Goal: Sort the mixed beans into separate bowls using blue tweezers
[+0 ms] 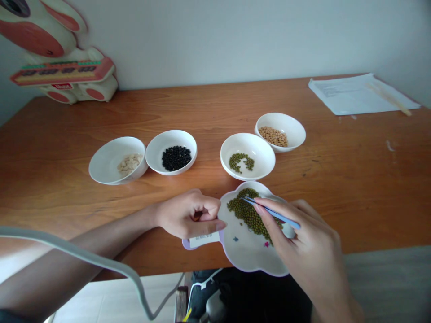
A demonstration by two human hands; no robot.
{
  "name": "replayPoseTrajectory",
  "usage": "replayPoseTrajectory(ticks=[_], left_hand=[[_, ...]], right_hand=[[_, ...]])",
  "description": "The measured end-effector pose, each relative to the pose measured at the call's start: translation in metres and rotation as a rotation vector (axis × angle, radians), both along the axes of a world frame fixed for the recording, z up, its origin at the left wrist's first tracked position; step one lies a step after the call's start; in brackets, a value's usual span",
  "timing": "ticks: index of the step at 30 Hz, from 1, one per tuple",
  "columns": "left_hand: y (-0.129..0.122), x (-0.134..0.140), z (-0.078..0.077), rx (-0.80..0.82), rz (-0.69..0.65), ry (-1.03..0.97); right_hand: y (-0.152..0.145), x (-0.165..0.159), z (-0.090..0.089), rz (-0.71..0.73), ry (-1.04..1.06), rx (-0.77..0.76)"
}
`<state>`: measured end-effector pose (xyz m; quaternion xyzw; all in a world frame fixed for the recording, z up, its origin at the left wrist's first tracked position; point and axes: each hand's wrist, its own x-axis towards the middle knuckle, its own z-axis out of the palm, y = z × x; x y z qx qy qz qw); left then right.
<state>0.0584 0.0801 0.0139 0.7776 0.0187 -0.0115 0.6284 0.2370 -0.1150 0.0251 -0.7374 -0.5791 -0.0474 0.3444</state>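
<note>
My left hand (191, 215) is closed on the rim and handle side of a white plate (242, 258) with a lilac scalloped edge. On the plate lies a heap of green mung beans (252, 215). Between thumb and fingers of my right hand (306, 242) is a pair of blue tweezers (274, 213), its tips down at the upper part of the heap. Whether the tips pinch a bean is too small to tell. Just beyond the plate stands a white bowl (264, 165) with some mung beans (240, 162) in it.
Further bowls hold yellow soybeans (274, 136), black beans (176, 158) and pale flat pieces (129, 164). A toy-like rabbit figure (77, 85) stands at the back left, papers (357, 94) at the back right. A grey cable (101, 260) crosses my left forearm.
</note>
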Motion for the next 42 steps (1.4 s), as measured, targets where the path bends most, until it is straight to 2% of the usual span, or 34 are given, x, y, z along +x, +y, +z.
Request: replayPoseTrajectory(ticks=[32, 38, 42], left_hand=[[-0.0008, 0.0006, 0.0014, -0.001, 0.008, -0.003], [-0.0004, 0.0005, 0.0017, 0.004, 0.005, 0.007], [-0.0001, 0.0005, 0.0018, -0.004, 0.003, 0.006]], right_hand=[[-0.0002, 0.0001, 0.0023, -0.026, 0.004, 0.000], [-0.0034, -0.0006, 0.0016, -0.046, 0.024, 0.015], [-0.0070, -0.0013, 0.0087, -0.111, 0.068, 0.056]])
